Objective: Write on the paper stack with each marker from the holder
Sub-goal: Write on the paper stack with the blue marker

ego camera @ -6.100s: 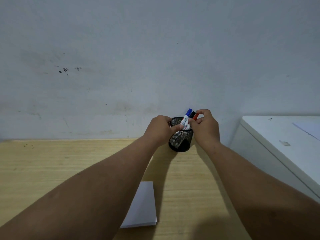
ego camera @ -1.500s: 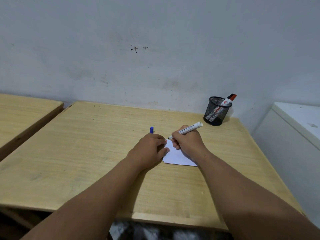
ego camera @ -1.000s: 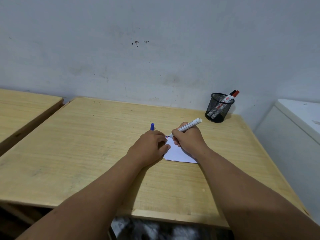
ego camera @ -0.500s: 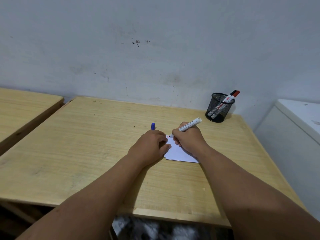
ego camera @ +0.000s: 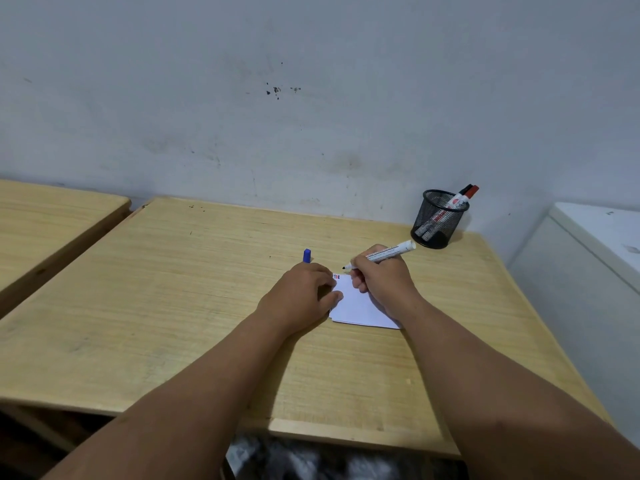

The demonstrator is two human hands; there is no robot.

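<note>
At the centre of the frame the right hand (ego camera: pixel 384 280) has its fingers clamped on an uncapped white marker (ego camera: pixel 384 253), tip just above the far corner of the paper stack (ego camera: pixel 360 308) on the wooden bench (ego camera: pixel 156 289). The left hand (ego camera: pixel 299 296) presses the stack's left edge, fingers closed on a blue cap (ego camera: pixel 307 255). The mesh holder (ego camera: pixel 439 218), upper right, keeps two markers (ego camera: pixel 460 199).

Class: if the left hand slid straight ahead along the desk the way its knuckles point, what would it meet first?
Probably the blue cap, just beyond the left hand; depth is unclear.
</note>
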